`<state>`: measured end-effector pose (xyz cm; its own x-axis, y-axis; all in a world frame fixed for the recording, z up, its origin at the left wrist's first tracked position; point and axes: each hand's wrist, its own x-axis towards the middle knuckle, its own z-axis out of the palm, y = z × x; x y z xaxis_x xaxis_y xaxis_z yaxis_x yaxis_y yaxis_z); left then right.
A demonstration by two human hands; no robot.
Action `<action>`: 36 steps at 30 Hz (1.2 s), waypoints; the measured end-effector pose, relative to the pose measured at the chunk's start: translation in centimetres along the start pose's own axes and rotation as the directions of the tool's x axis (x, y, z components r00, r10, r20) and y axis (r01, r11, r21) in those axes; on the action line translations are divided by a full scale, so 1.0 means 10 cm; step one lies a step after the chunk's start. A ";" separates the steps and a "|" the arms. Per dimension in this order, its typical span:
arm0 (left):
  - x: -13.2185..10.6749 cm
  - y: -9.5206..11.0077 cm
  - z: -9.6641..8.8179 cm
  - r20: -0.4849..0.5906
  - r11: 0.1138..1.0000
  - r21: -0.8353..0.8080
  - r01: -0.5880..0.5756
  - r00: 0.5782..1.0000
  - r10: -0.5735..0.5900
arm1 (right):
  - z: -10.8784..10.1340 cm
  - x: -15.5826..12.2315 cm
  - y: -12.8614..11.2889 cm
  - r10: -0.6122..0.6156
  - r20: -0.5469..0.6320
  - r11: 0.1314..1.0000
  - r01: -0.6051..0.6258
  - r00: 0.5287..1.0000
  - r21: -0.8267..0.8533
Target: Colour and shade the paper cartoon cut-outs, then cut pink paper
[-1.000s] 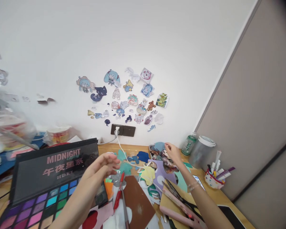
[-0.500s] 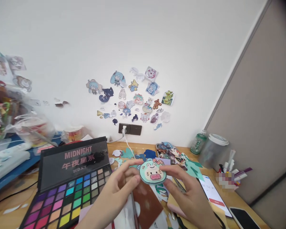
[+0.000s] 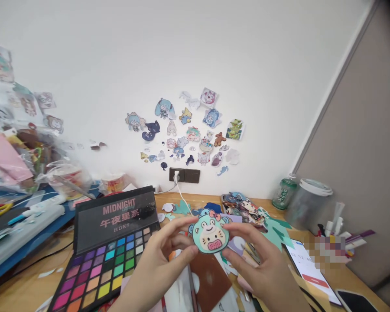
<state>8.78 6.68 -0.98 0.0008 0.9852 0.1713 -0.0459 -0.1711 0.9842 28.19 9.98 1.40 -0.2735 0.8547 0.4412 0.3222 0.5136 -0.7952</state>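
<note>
Between both hands, above the cluttered desk, is a mint-green paper cutout (image 3: 210, 234) of a cat-like cartoon face with a frog hood, a pink bow and a pink mouth patch. My left hand (image 3: 169, 251) pinches its left edge between thumb and fingers. My right hand (image 3: 255, 255) grips the right edge the same way. The cutout's front is tilted up toward me. Below it lies a brown sheet (image 3: 212, 281) among loose paper scraps.
An open eyeshadow palette (image 3: 100, 260) stands at the left. Behind the hands lie a pile of cutouts (image 3: 243, 208) and green scraps (image 3: 277, 229). At right are a phone with a timer (image 3: 308, 268), a dark-screened phone (image 3: 354, 301), a green bottle (image 3: 284, 193) and a lidded tub (image 3: 308, 203).
The cutout has turned a little more upright and shows its face more squarely. Both hands keep hold of it. The camera view has swung slightly left.
</note>
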 end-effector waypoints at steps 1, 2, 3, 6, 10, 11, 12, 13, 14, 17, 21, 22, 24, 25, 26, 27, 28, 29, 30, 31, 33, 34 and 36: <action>0.00 0.00 0.00 -0.005 1.000 0.002 0.000 1.000 0.000 | 0.01 0.00 0.00 0.022 0.002 1.000 -0.022 1.000 0.011; 0.00 -0.01 -0.01 -0.007 1.000 0.002 0.000 1.000 0.000 | 0.02 0.00 0.00 0.044 0.006 0.999 -0.044 0.999 0.019; 0.00 -0.01 -0.01 -0.011 1.000 0.003 0.002 1.000 -0.002 | 0.02 0.00 0.00 0.063 0.012 0.998 -0.064 0.998 0.022; -0.01 -0.02 -0.01 -0.005 1.000 0.000 0.006 1.000 -0.006 | 0.02 0.01 0.00 0.099 0.028 0.995 -0.099 0.995 0.019; -0.02 -0.04 0.00 -0.002 0.999 -0.043 -0.028 1.000 0.028 | 0.04 0.02 0.00 0.099 0.016 0.995 -0.099 0.995 0.009; -0.02 -0.05 0.01 -0.008 0.998 -0.054 -0.032 0.999 0.031 | 0.05 0.02 0.00 0.090 0.011 0.996 -0.090 0.996 0.009; -0.02 -0.06 0.01 -0.013 0.998 -0.060 -0.031 0.999 0.030 | 0.05 0.02 -0.01 0.081 0.006 0.997 -0.081 0.997 0.009; -0.02 -0.07 0.02 -0.019 0.998 -0.065 -0.027 0.999 0.026 | 0.06 0.03 -0.01 0.072 0.003 0.997 -0.072 0.997 0.011; -0.02 -0.08 0.02 -0.025 0.998 -0.066 -0.022 0.999 0.021 | 0.07 0.03 -0.02 0.065 0.000 0.998 -0.065 0.998 0.012; -0.01 -0.08 0.04 -0.040 0.997 -0.080 -0.013 0.999 0.009 | 0.09 0.04 -0.01 0.061 -0.025 0.998 -0.061 0.998 0.013; -0.02 -0.02 0.08 -0.065 0.992 -0.121 0.019 0.998 -0.027 | 0.09 0.06 0.03 0.062 -0.020 0.998 -0.062 0.998 0.001; -0.03 0.00 0.09 -0.071 0.991 -0.130 0.022 0.997 -0.032 | 0.09 0.06 0.04 0.057 -0.010 0.998 -0.057 0.998 -0.002; -0.03 0.04 0.10 -0.102 0.991 -0.134 0.015 0.994 -0.029 | 0.10 0.07 0.06 0.042 0.004 0.999 -0.042 0.999 -0.009; -0.04 0.05 0.10 -0.123 0.991 -0.133 0.006 0.992 -0.023 | 0.10 0.07 0.07 0.036 0.010 0.999 -0.035 0.999 -0.010; -0.03 0.06 0.10 -0.144 0.991 -0.134 -0.004 0.989 -0.016 | 0.10 0.07 0.07 0.031 0.015 0.999 -0.031 0.999 -0.010; -0.03 0.07 0.10 -0.163 0.990 -0.138 -0.015 0.987 -0.008 | 0.11 0.07 0.07 0.030 0.019 1.000 -0.030 0.999 -0.007; -0.02 0.06 0.10 -0.172 0.988 -0.150 -0.024 0.985 -0.002 | 0.11 0.07 0.07 0.030 0.024 1.000 -0.030 0.999 -0.001; -0.01 0.05 0.09 -0.168 0.986 -0.166 -0.032 0.986 0.004 | 0.11 0.07 0.07 0.033 0.030 0.999 -0.033 0.999 0.008; 0.00 0.04 0.08 -0.159 0.983 -0.179 -0.035 0.987 0.006 | 0.12 0.07 0.07 0.037 0.035 0.999 -0.037 0.999 0.017; 0.02 0.02 0.07 -0.154 0.982 -0.186 -0.032 0.988 0.003 | 0.12 0.07 0.06 0.040 0.036 0.999 -0.041 0.999 0.025; 0.04 -0.03 0.06 -0.157 0.984 -0.177 -0.026 0.988 -0.002 | 0.12 0.07 0.06 0.038 0.032 0.998 -0.040 0.999 0.046; 0.05 -0.05 0.05 -0.160 0.986 -0.165 -0.021 0.987 -0.006 | 0.11 0.07 0.05 0.035 0.027 0.997 -0.036 0.999 0.064; 0.07 -0.08 0.04 -0.166 0.990 -0.141 -0.010 0.986 -0.013 | 0.10 0.08 0.05 0.035 0.028 0.994 -0.038 0.999 0.105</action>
<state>9.27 7.46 -1.63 -0.1647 0.9751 0.1484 -0.1860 -0.1784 0.9662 27.27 10.82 0.91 -0.2868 0.8700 0.4010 0.2354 0.4698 -0.8508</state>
